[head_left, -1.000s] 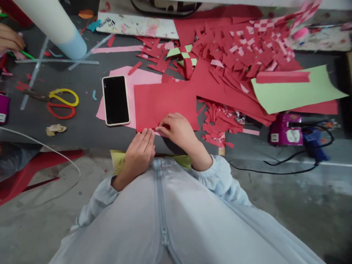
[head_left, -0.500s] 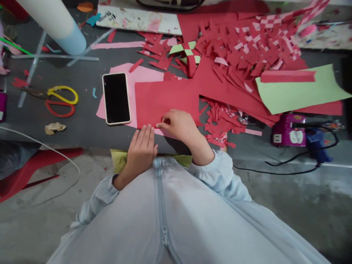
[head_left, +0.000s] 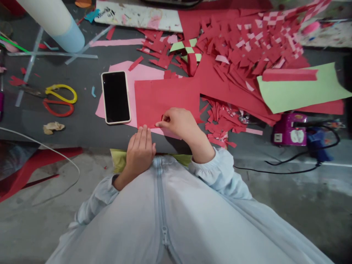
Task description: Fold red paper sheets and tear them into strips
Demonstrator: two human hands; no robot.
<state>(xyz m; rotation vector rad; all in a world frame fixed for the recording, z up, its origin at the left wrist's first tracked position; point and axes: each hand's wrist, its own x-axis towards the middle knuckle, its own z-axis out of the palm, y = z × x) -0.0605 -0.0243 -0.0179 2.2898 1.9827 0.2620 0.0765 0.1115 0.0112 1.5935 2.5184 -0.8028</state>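
A red sheet of paper [head_left: 167, 95] lies over a larger pink sheet [head_left: 132, 66] on the dark table. My left hand [head_left: 139, 148] rests flat, fingers stretched out, with its fingertips on the red paper's near left edge. At the middle of that same edge, my right hand [head_left: 180, 124] is closed, thumb and forefinger pinching the red paper; the exact grip is partly hidden by the fingers. A phone [head_left: 116, 97] with a dark screen lies on the pink sheet, left of the red one.
Scissors [head_left: 59, 99] with yellow and red handles lie at the left, below a white and blue cylinder [head_left: 59, 25]. Cut red strips [head_left: 224, 119] pile up at the right, beside a green sheet [head_left: 299, 90] and a purple device [head_left: 290, 129] with a black cable.
My left hand has shifted slightly left along the near edge of the paper. The right hand keeps its pinch in nearly the same place.
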